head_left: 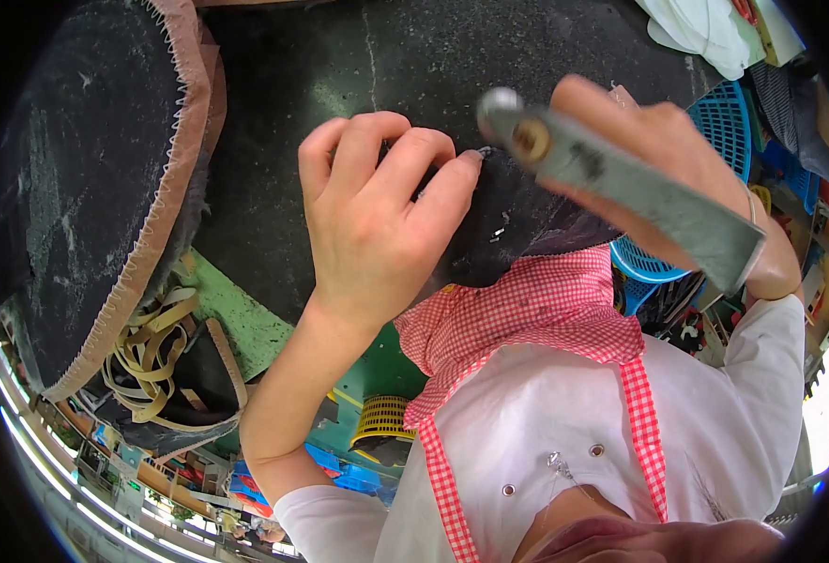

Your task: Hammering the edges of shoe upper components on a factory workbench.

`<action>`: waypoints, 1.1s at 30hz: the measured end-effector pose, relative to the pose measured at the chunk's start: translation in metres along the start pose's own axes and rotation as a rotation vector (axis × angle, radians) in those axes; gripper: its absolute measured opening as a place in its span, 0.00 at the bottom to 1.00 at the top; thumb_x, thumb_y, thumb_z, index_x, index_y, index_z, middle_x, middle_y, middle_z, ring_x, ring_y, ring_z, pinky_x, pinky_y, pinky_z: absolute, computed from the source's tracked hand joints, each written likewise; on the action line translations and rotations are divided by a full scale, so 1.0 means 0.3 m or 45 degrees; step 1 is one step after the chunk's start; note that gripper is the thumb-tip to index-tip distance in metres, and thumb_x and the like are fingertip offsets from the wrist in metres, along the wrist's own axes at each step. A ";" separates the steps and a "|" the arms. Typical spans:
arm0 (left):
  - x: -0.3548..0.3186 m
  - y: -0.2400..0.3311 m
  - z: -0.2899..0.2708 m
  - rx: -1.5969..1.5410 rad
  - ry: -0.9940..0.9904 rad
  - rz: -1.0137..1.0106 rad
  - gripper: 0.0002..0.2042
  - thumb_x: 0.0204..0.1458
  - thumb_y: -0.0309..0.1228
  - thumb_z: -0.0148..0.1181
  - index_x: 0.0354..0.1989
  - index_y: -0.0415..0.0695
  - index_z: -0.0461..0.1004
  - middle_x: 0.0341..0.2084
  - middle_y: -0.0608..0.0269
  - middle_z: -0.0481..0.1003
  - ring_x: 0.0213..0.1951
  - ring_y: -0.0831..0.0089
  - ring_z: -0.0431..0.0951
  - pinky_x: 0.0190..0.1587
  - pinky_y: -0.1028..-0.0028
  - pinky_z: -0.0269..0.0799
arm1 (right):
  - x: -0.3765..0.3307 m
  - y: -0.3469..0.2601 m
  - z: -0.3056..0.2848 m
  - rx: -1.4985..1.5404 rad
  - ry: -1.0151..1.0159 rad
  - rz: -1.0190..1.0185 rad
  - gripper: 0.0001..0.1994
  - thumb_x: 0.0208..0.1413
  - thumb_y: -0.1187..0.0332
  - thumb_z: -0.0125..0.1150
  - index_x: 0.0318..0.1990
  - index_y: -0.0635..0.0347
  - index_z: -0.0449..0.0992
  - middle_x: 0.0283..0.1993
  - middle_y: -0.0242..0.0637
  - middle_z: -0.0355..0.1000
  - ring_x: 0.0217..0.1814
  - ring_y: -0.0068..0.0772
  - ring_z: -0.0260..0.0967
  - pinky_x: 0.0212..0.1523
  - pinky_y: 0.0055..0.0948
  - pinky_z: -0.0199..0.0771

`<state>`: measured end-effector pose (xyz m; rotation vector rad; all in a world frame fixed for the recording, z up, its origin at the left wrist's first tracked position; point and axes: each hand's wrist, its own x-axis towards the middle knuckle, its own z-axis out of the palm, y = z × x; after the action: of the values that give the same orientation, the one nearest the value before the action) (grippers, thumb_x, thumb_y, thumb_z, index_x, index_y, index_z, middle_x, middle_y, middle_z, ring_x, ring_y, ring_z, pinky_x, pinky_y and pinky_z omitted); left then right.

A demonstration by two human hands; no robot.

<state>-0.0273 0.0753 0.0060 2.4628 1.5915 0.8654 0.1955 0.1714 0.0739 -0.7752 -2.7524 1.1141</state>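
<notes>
My right hand [677, 150] is closed around a hammer [621, 178], raised above the dark work surface. Its grey metal head has a rounded face at one end and a broad flat end at the other; a wooden handle tip shows in the eye. Just left of the hammer, my left hand [377, 197] rests on the black surface [292, 66]. Thumb and forefinger are pressed together on a small shiny piece [486, 151], too small to name. Two tiny bright bits [498, 231] lie nearer to me. Motion smears my right fingers slightly.
On the left stands a large black piece with a stitched tan edge [166, 178]. Below it are coiled tan straps [156, 361]. A blue basket [722, 127] is at the right, near white cloth [700, 33]. A yellow basket [383, 422] sits lower down.
</notes>
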 end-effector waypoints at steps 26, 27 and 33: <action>-0.048 0.080 0.008 -0.216 0.034 -0.532 0.10 0.39 0.29 0.76 0.33 0.52 0.84 0.34 0.74 0.78 0.44 0.69 0.71 0.54 0.66 0.58 | 0.015 0.032 0.003 0.105 -0.083 -0.118 0.13 0.59 0.73 0.64 0.45 0.60 0.66 0.24 0.46 0.68 0.30 0.55 0.73 0.30 0.40 0.71; -0.051 0.087 0.013 -0.188 0.049 -0.525 0.10 0.39 0.29 0.76 0.32 0.51 0.84 0.33 0.74 0.78 0.43 0.69 0.72 0.54 0.65 0.58 | 0.020 0.036 0.007 0.077 -0.014 -0.161 0.13 0.57 0.73 0.65 0.45 0.60 0.66 0.24 0.46 0.67 0.29 0.56 0.72 0.28 0.42 0.69; -0.053 0.094 -0.007 0.008 0.045 -0.437 0.10 0.41 0.33 0.76 0.33 0.53 0.85 0.34 0.75 0.78 0.44 0.68 0.72 0.54 0.64 0.58 | 0.014 0.016 -0.002 -0.003 -0.248 -0.054 0.16 0.53 0.74 0.66 0.45 0.62 0.65 0.24 0.47 0.68 0.29 0.57 0.73 0.28 0.44 0.68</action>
<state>-0.0103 0.0482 0.0115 2.0935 1.9511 0.8503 0.1941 0.1766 0.0706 -0.6364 -2.9118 1.2403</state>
